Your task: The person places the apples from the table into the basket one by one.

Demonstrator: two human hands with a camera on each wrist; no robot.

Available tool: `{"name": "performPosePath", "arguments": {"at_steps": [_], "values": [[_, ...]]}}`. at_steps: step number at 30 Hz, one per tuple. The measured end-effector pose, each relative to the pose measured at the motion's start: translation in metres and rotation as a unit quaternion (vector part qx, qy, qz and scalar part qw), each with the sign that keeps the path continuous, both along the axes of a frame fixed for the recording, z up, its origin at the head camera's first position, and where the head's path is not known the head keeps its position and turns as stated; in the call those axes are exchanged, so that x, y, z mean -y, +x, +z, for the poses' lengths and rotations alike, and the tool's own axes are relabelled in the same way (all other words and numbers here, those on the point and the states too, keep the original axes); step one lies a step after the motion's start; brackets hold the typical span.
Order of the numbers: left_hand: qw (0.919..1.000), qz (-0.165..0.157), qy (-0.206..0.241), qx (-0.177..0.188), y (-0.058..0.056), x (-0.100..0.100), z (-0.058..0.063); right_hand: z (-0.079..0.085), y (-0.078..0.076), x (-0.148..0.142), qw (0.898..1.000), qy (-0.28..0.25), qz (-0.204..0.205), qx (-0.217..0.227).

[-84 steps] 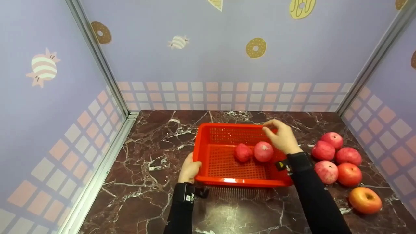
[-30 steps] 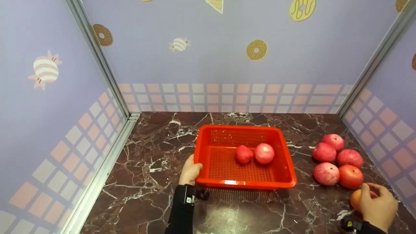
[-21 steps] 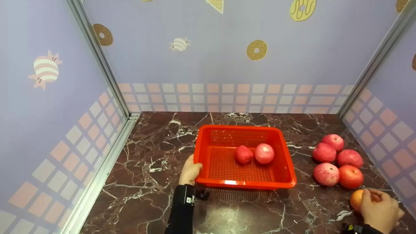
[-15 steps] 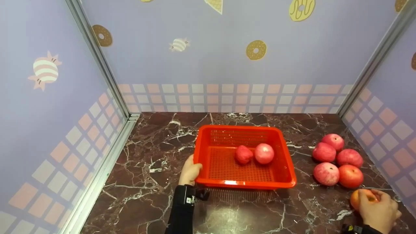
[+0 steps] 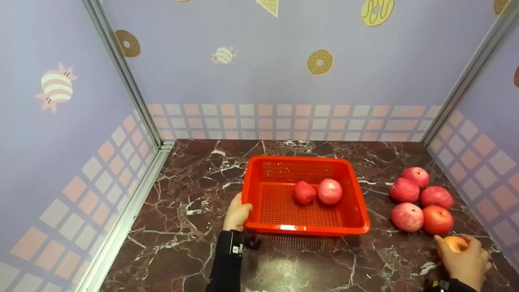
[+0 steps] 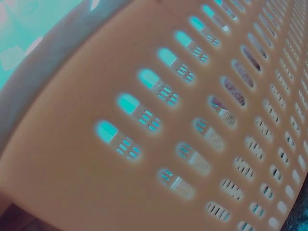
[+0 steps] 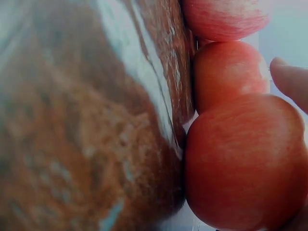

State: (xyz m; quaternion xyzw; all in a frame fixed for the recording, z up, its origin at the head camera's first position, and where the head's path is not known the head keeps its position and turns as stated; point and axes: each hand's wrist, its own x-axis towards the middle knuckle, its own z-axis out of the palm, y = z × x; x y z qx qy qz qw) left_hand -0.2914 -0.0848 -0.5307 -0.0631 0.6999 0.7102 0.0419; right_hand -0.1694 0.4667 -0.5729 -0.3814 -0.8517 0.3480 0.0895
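My left hand (image 5: pixel 236 213) grips the left rim of a red plastic basket (image 5: pixel 308 230), thumb over the edge. Its slotted wall (image 6: pixel 72 144) fills the left wrist view, tinted brownish. A round pink apple (image 5: pixel 329 191) and a smaller, lobed red fruit (image 5: pixel 304 193) lie in the basket. At the lower right, my right hand (image 5: pixel 466 261) holds a yellow-orange apple (image 5: pixel 455 244) on the table, thumb on the near left side and fingers round the far right. That same apple (image 7: pixel 245 163) looks red in the right wrist view, beside a fingertip (image 7: pixel 288 79).
Just beyond the right hand sits a cluster of several apples, among them a red one (image 5: pixel 438 220) and a pale pink one (image 5: pixel 407 217). Patterned walls (image 5: pixel 284 81) enclose the dark marble table (image 5: pixel 194 243) at the back and both sides.
From above the basket's right side, my right hand has moved down and right to the yellow-orange apple. Its fingers have since shifted around that apple. My left hand stays on the basket.
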Motion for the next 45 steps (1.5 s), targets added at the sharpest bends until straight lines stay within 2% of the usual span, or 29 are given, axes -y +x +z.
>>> {"name": "performPosePath", "arguments": {"at_steps": [7,23,35,45], "values": [[1.0,0.003,-0.003,0.0,0.0004,-0.0001,0.001,0.0006,-0.003,-0.0038,1.0,-0.001,0.001,0.015],[0.9999,0.004,-0.007,0.006,-0.0017,-0.0001,-0.0035,-0.0006,-0.0007,-0.0018,1.0,0.009,-0.005,0.006],[0.9998,0.009,-0.017,0.005,-0.0007,0.0003,-0.002,-0.0038,-0.0019,-0.0061,1.0,0.0,-0.014,0.004],[1.0,0.008,-0.007,0.0,-0.0012,-0.0004,-0.0019,-0.0021,0.0004,-0.0046,1.0,-0.003,-0.027,-0.011]]}}
